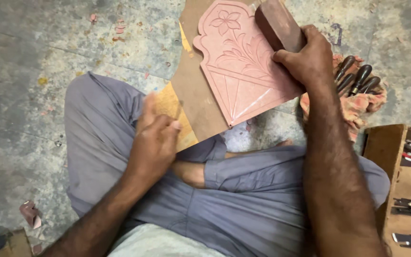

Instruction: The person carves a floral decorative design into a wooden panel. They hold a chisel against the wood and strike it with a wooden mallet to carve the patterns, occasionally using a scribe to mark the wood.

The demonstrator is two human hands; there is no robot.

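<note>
Grey-trousered crossed legs (243, 190) fill the foreground, on a stained grey concrete floor (39, 62). Left hand (155, 138) curled around a yellow sandpaper sheet (170, 102). Right hand (308, 57) clamps a dark brown wooden block (277, 24) onto a pink carved flower-pattern panel (241, 66) lying on a brown board (196, 90). Wooden-handled chisels (357, 78) on a cloth, wooden toolbox (386, 147) right.

Right hand (305, 59) gripping dark wooden block (278, 24) atop carved pink panel (243, 71); left hand (155, 138) on board (193, 95)
</note>
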